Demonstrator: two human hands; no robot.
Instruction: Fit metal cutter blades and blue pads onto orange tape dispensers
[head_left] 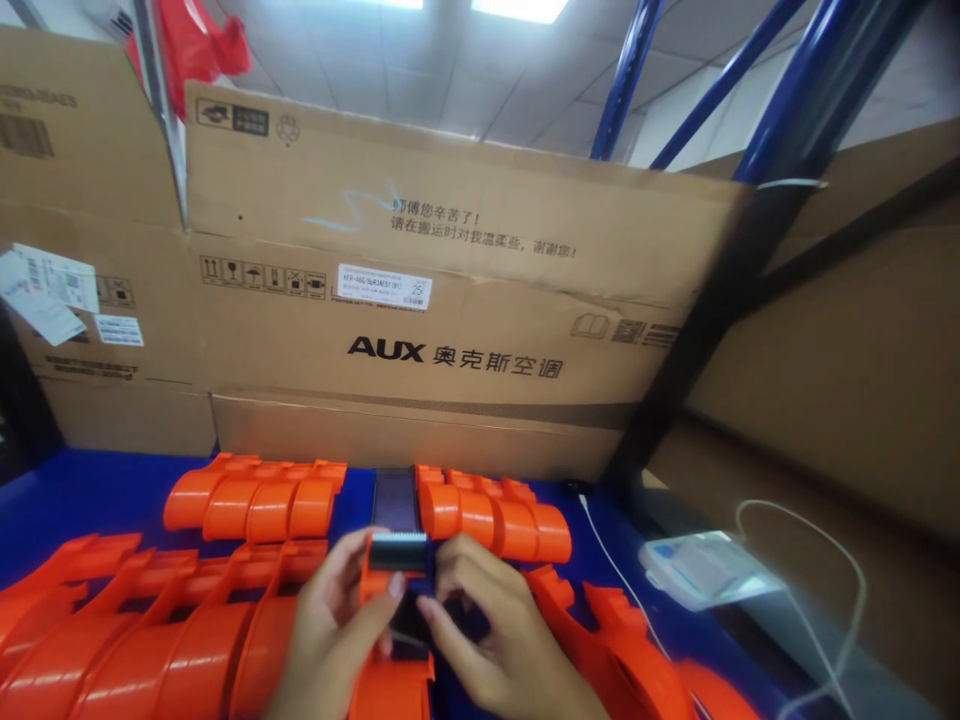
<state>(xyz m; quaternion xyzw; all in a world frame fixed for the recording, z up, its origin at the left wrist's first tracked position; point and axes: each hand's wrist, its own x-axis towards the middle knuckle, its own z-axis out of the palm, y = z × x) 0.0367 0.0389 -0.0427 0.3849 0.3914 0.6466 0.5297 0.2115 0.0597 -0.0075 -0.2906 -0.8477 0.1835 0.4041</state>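
Low in the middle, an orange tape dispenser (382, 585) with a serrated metal-looking edge along its top is held up between my hands. My left hand (330, 620) grips its left side, the thumb lying across the front. Against the right side, my right hand (491, 620) is closed, with thumb and forefinger at a dark part of the dispenser. Its lower half is partly hidden by my fingers. Beneath my hands stands another orange dispenser (394, 690).
Rows of orange dispensers (255, 505) cover the blue surface (97, 480) on both sides. A dark flat device (395, 500) lies behind my hands. To the right are a white cable (615, 565) and a clear plastic case (709, 570). A cardboard box (450, 320) walls the back, beside a dark post (697, 310).
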